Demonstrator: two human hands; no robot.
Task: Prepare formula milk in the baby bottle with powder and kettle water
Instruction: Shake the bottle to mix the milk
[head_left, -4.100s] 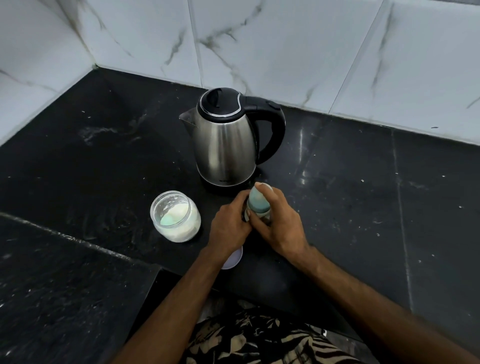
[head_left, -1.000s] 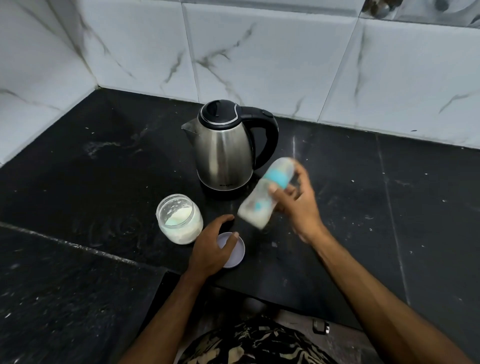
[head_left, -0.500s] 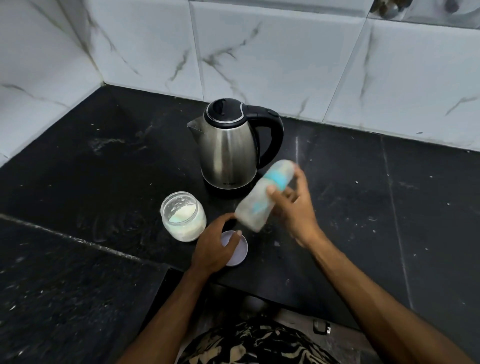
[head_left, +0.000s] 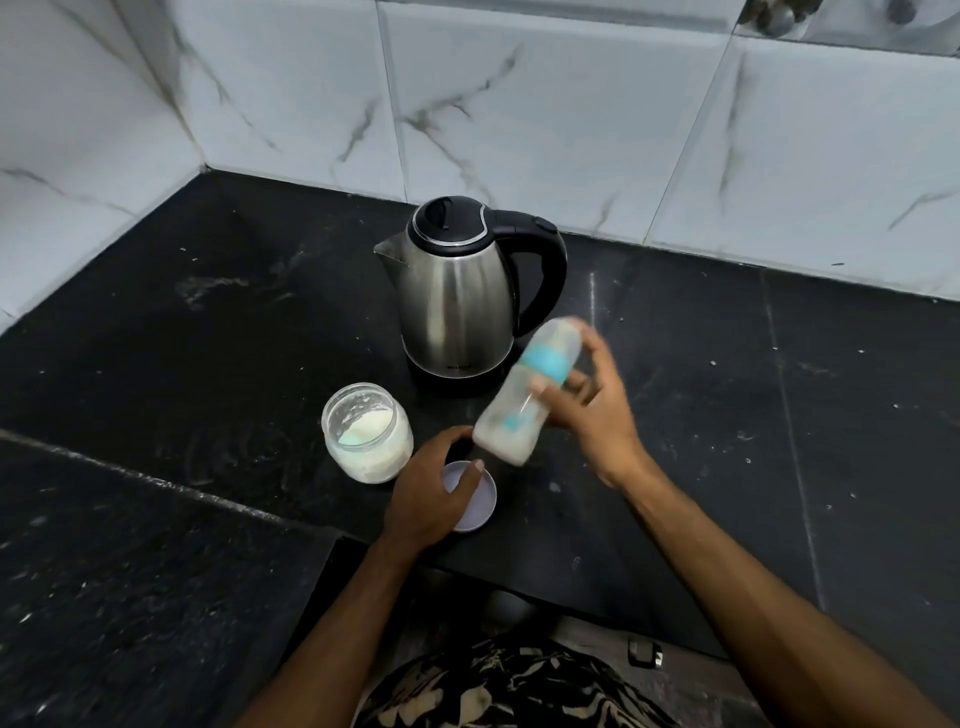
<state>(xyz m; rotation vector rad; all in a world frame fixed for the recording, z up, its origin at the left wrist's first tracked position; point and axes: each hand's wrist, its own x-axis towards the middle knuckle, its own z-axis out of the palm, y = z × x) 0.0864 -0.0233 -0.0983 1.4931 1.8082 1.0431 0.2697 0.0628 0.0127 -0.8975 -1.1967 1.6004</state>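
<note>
My right hand (head_left: 592, 415) grips the baby bottle (head_left: 524, 400) in the air, tilted with its capped top up to the right; the bottle has a teal ring and looks blurred with motion, with milky liquid inside. A steel kettle (head_left: 457, 296) with a black lid and handle stands just behind it. An open glass jar of white powder (head_left: 366, 431) sits left of the bottle. My left hand (head_left: 428, 493) rests on the counter with its fingers touching the pale round jar lid (head_left: 478, 499).
The black stone counter (head_left: 727, 415) meets white marble wall tiles (head_left: 545, 104) in a corner at the back left. A lower dark ledge (head_left: 130, 571) steps off at the front left. The counter's front edge runs just below my wrists.
Since four seconds ago the bottle left both hands' grasp on the counter; my right hand now waves it tilted in the air, while my left hand dropped onto the jar lid.
</note>
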